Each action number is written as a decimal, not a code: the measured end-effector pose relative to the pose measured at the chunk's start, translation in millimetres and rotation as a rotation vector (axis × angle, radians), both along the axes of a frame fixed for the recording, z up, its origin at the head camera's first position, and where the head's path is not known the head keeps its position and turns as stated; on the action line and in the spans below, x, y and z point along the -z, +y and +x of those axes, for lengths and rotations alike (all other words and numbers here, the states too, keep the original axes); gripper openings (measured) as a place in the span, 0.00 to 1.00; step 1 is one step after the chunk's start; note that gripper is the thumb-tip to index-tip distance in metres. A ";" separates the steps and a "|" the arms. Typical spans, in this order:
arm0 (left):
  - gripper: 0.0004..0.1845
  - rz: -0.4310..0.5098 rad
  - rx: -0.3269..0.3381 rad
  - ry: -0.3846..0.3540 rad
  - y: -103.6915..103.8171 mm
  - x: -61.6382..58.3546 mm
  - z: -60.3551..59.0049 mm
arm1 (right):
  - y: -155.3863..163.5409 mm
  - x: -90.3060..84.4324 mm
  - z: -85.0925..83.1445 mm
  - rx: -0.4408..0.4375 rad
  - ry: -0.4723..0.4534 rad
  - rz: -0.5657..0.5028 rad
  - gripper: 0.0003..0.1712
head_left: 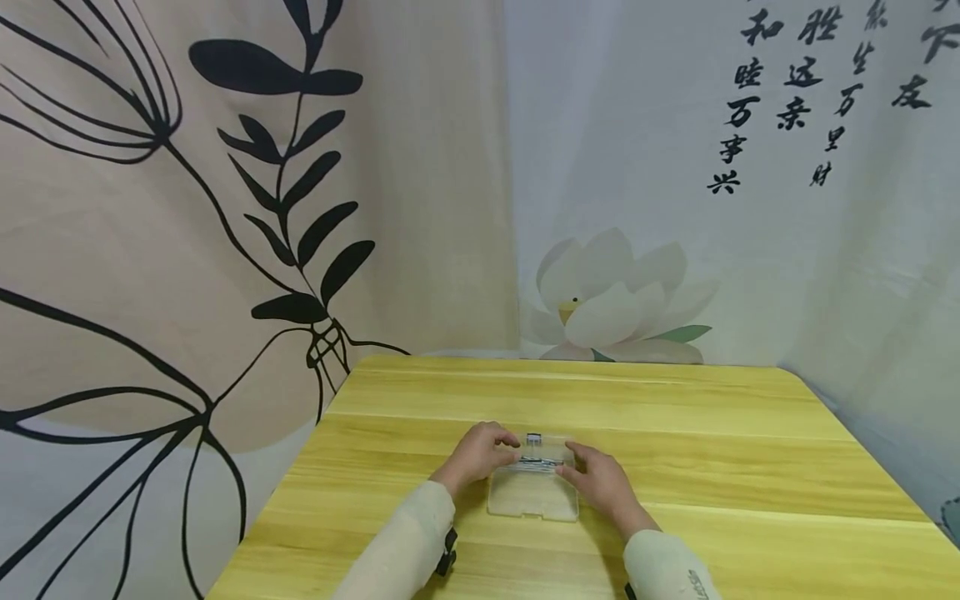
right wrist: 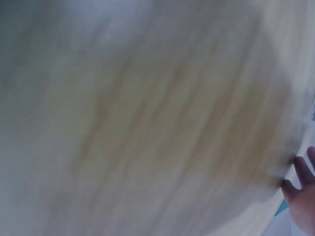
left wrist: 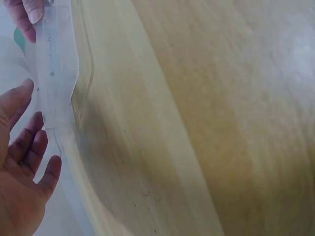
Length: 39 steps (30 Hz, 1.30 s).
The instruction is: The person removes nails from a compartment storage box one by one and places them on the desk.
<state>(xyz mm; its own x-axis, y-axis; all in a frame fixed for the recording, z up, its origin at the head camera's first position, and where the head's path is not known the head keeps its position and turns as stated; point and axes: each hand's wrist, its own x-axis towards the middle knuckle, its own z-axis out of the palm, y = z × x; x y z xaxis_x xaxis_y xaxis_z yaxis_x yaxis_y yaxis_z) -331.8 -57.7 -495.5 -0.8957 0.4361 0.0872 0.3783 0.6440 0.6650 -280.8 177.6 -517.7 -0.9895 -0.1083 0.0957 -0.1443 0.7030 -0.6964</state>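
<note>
— Box count? One clear plastic box (head_left: 534,492) on my feed; two hands; one yellow wooden table (head_left: 675,433).

— Looks frosted, flat, with a dark strip near its far edge; it lies mid-table; left hand (head_left: 480,454) and right hand (head_left: 600,482) each grip a far corner.

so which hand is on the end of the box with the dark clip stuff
The left hand: its fingers sit at the far left corner of the clear box by the dark bits. The right hand rests on the right side.
</note>
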 end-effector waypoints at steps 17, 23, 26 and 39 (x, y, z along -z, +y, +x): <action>0.04 -0.057 0.012 0.076 3.7 5.7 -5.3 | 1.5 4.6 -1.4 0.014 -0.012 0.016 0.37; 0.04 -0.073 0.021 0.051 4.0 4.0 -7.1 | 1.3 6.1 -0.8 0.013 -0.011 -0.007 0.37; 0.04 -0.087 0.024 0.043 3.3 3.4 -8.4 | 1.2 6.3 -0.2 0.007 -0.006 -0.016 0.37; 0.03 -0.183 0.089 0.071 2.3 2.8 -18.0 | -1.1 4.3 3.9 0.019 0.014 -0.024 0.34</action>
